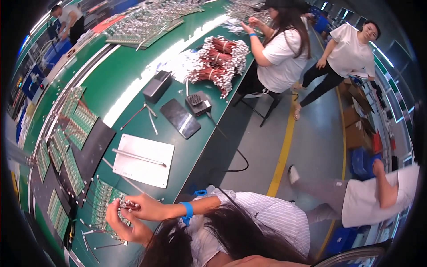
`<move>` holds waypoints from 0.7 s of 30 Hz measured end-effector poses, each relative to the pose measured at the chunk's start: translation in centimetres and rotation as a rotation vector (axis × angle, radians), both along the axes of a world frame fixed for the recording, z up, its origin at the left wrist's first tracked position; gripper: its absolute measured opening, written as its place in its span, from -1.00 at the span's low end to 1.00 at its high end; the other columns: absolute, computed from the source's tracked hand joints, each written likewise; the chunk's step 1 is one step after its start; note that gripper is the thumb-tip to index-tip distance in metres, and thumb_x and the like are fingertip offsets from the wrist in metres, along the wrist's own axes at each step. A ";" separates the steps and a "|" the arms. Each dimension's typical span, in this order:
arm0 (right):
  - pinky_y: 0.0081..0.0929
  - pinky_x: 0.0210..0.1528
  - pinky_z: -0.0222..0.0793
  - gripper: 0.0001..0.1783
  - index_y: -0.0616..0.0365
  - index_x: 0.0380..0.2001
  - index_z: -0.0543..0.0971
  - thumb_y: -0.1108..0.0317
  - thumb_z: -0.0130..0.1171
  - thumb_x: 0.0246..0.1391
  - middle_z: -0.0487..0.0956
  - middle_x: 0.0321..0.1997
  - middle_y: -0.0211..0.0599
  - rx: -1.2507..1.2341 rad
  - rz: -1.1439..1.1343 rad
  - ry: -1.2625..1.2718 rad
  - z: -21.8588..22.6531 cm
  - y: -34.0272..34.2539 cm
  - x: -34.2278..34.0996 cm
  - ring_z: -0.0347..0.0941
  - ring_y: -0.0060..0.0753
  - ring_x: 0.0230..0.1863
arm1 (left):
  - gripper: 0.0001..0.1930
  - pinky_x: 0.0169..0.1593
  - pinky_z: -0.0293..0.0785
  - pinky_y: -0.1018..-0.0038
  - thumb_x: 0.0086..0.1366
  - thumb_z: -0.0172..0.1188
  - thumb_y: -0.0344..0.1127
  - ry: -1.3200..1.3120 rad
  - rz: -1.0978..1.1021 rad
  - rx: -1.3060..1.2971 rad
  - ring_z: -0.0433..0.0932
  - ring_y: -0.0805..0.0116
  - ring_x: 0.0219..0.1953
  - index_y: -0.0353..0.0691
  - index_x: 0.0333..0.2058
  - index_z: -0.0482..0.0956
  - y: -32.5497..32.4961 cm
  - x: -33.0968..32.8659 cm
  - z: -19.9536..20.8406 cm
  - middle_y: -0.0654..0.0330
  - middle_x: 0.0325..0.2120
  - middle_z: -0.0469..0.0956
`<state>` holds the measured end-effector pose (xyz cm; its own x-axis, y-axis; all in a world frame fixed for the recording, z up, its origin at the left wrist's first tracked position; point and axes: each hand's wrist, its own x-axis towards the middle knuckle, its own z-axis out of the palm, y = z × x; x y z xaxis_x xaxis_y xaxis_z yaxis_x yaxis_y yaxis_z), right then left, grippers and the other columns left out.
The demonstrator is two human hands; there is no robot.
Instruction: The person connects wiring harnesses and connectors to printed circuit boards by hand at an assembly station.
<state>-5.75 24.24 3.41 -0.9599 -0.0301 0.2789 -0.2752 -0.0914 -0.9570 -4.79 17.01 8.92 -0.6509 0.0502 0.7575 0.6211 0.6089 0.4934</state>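
Note:
My right hand (pixel 149 208), with a blue band at its wrist, is closed around short dark red wires (pixel 130 205) with white ends. Close beside it my left hand (pixel 135 229) has its fingers curled near the wire ends. Whatever its fingertips pinch is too small to make out. Beneath both hands a green circuit board panel (pixel 103 196) lies on the table, partly covered by them. Several thin dark wires with white tips stick out from its edges. Loose wires (pixel 91 247) lie on the table beside my left hand.
On the green table (pixel 129 113) are a white plate (pixel 144 175) with a metal rod, a phone (pixel 180 118), a black radio-like device (pixel 199 103), a black box (pixel 157 86) and wire bundles (pixel 215 60). More board panels (pixel 71 169) lie on a black mat. Several people are nearby.

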 end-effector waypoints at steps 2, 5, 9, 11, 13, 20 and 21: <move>-0.55 -0.58 0.17 -0.76 0.26 -0.45 0.36 0.29 0.07 -0.09 0.36 -0.66 -0.27 -0.005 -0.024 -0.028 -0.1 -0.2 -0.1 0.19 -0.50 -0.66 | -0.79 -0.16 0.38 0.47 0.15 -0.10 -0.58 -0.007 -0.016 -0.035 0.41 0.29 -0.26 -0.42 -0.21 0.36 -0.2 -0.4 -0.4 0.04 -0.27 0.37; -0.53 -0.61 0.15 -0.73 0.25 -0.48 0.34 0.25 0.08 -0.11 0.36 -0.68 -0.24 -0.065 -0.087 0.004 0.3 0.0 0.1 0.20 -0.38 -0.69 | -0.76 -0.12 0.34 0.47 0.16 -0.09 -0.55 -0.110 -0.081 0.013 0.38 0.30 -0.21 -0.40 -0.16 0.32 -0.3 0.0 -0.9 0.05 -0.26 0.35; -0.54 -0.60 0.14 -0.73 0.24 -0.48 0.33 0.23 0.06 -0.10 0.33 -0.70 -0.27 -0.010 0.022 -0.017 0.2 0.0 0.0 0.15 -0.43 -0.69 | -0.76 -0.13 0.30 0.41 0.14 -0.06 -0.50 -0.060 -0.011 0.055 0.36 0.23 -0.20 -0.42 -0.19 0.34 -0.2 0.1 -0.2 0.03 -0.29 0.39; -0.53 -0.61 0.12 -0.73 0.24 -0.51 0.29 0.25 0.06 -0.10 0.30 -0.71 -0.27 -0.076 -0.007 -0.045 0.1 0.0 -0.2 0.12 -0.44 -0.69 | -0.75 -0.13 0.31 0.41 0.14 -0.06 -0.47 -0.078 -0.026 0.030 0.38 0.23 -0.22 -0.42 -0.18 0.34 0.1 -0.2 -0.4 0.04 -0.29 0.40; -0.52 -0.62 0.11 -0.74 0.23 -0.52 0.29 0.26 0.06 -0.11 0.28 -0.72 -0.27 -0.065 -0.019 -0.034 0.0 0.2 -0.2 0.12 -0.43 -0.70 | -0.74 -0.14 0.32 0.40 0.14 -0.06 -0.46 -0.116 -0.016 0.033 0.39 0.22 -0.23 -0.42 -0.17 0.34 0.4 0.0 -0.5 0.04 -0.28 0.40; -0.50 -0.64 0.06 -0.77 0.21 -0.53 0.28 0.30 0.05 -0.09 0.26 -0.73 -0.25 -0.047 -0.045 0.035 -0.5 0.6 0.0 0.12 -0.37 -0.70 | -0.64 -0.06 0.30 0.33 0.20 -0.12 -0.33 -0.254 -0.181 0.318 0.39 0.14 -0.17 -0.42 -0.06 0.25 -0.9 0.3 -2.2 -0.06 -0.22 0.39; -0.50 -0.64 0.06 -0.77 0.21 -0.53 0.28 0.30 0.05 -0.09 0.26 -0.73 -0.25 -0.045 -0.040 0.031 -0.4 0.6 0.2 0.12 -0.37 -0.70 | -0.64 -0.06 0.30 0.33 0.20 -0.12 -0.33 -0.256 -0.175 0.322 0.39 0.14 -0.17 -0.42 -0.06 0.25 -1.1 0.4 -2.0 -0.06 -0.22 0.39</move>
